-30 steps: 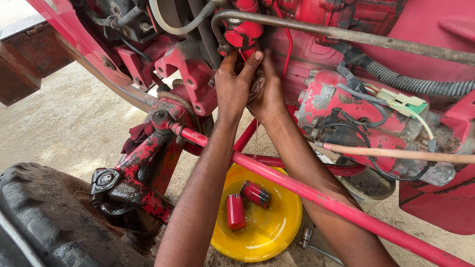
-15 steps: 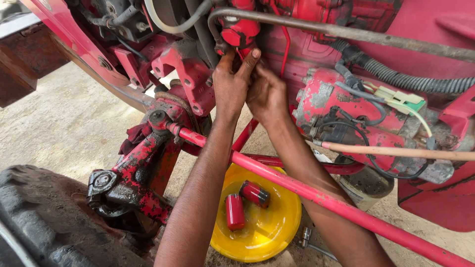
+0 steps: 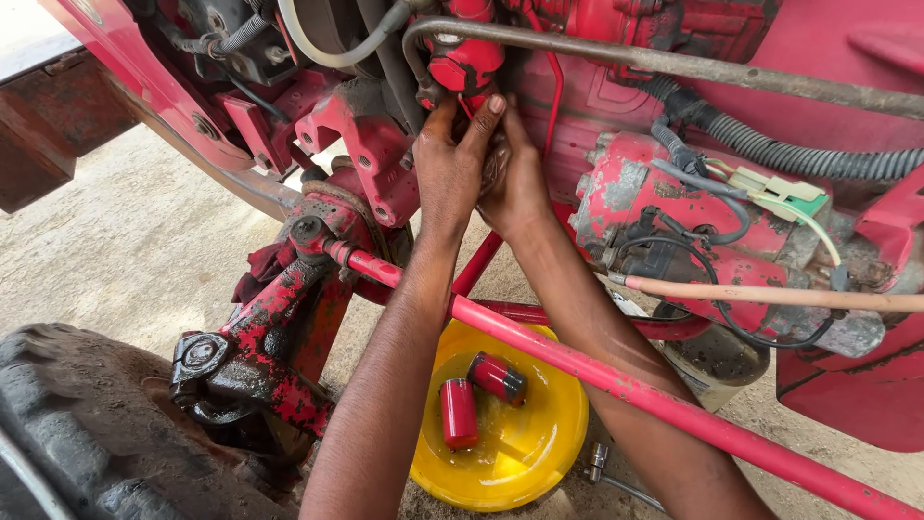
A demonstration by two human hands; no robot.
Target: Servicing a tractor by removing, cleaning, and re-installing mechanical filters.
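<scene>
At upper centre, our left hand and right hand press together under the red filter housing (grip hidden); two removed red canisters already lie in the yellow basin.

— What sits low in the middle of the frame?

— A yellow bowl on the ground, holding oily liquid and two red cylinders, one lying just beside the other.

— And across it?

— A long red rod runs from centre left down to the lower right.

— Lower left?

— A black tyre, with a greasy red steering joint above it.

— Right side?

— A black ribbed hose, upper right, and a green connector under it.
</scene>
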